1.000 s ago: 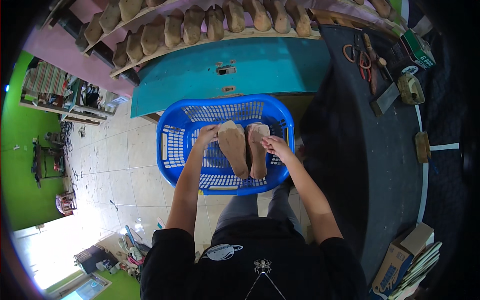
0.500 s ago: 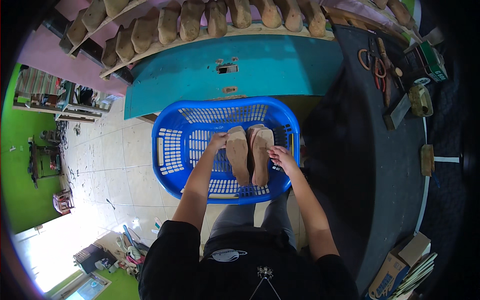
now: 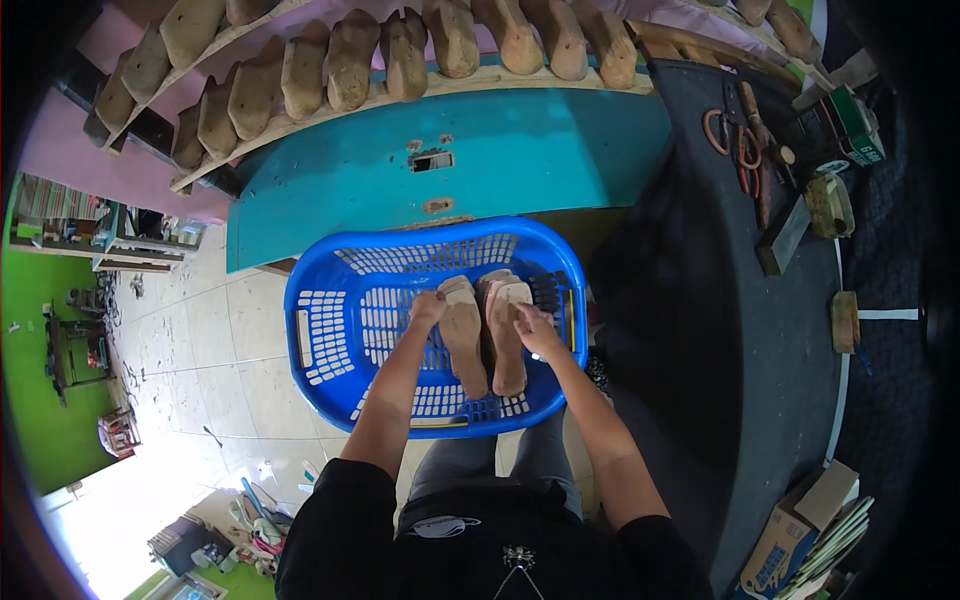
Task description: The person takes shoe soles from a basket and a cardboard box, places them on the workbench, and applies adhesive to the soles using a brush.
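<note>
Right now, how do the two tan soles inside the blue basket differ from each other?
The left sole lies under the left hand; the right sole lies under the right hand. The left sole shows nearly its whole length, while the right sole is partly covered along its outer edge by the right hand. Both are tan, of similar shape, and lie side by side in the blue basket.

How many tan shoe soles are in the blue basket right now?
2, side by side in the blue basket: the left sole under the left hand, the right sole under the right hand. More could lie hidden beneath them.
</note>
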`<state>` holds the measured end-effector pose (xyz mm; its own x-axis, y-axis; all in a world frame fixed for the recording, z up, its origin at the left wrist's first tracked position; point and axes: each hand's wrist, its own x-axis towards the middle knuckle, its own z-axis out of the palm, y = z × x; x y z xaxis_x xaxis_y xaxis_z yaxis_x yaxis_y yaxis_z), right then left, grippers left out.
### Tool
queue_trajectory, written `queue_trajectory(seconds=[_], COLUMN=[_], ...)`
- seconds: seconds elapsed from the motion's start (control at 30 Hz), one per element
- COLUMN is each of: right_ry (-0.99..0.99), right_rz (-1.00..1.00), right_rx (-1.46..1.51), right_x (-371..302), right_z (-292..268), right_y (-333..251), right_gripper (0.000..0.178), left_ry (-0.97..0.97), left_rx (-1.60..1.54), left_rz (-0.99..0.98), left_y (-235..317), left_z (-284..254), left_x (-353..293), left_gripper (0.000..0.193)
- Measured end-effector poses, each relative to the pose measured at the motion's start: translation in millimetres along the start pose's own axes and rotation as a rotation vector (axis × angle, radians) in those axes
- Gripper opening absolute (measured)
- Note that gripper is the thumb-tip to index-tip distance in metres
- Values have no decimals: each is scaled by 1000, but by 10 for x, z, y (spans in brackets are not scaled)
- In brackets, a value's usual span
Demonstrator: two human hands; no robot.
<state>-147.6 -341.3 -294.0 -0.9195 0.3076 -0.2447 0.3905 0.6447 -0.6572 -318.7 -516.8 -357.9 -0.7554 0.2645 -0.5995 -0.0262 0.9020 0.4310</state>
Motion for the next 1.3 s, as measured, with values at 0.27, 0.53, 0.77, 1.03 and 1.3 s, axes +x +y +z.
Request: queue_trajectory(seconds=[0.27, 0.53, 0.77, 1.03, 1.3], right_ry=[137, 269, 620, 1061, 1445], right_rz=[-7, -18, -68, 195, 536], right_rx=[62, 168, 45, -261, -401], right_x=[-137, -507, -1218, -2629, -4347], right_z=[-50, -436, -1345, -2252, -2615], right_y=[-87, -345, -641, -736, -575], right_gripper=[35, 33, 35, 32, 31], left_ry=[19, 4, -39, -204, -524], left_rx=[-141, -358, -399, -286, -279], left_rz=[241, 632, 1216, 1608, 1939], left_y=[-82, 612, 1958, 3308, 4024], left_z=[-198, -371, -429, 77, 871], left_x=[-117, -650, -1691, -3142, -4797], left_gripper=[33, 23, 21, 22, 23])
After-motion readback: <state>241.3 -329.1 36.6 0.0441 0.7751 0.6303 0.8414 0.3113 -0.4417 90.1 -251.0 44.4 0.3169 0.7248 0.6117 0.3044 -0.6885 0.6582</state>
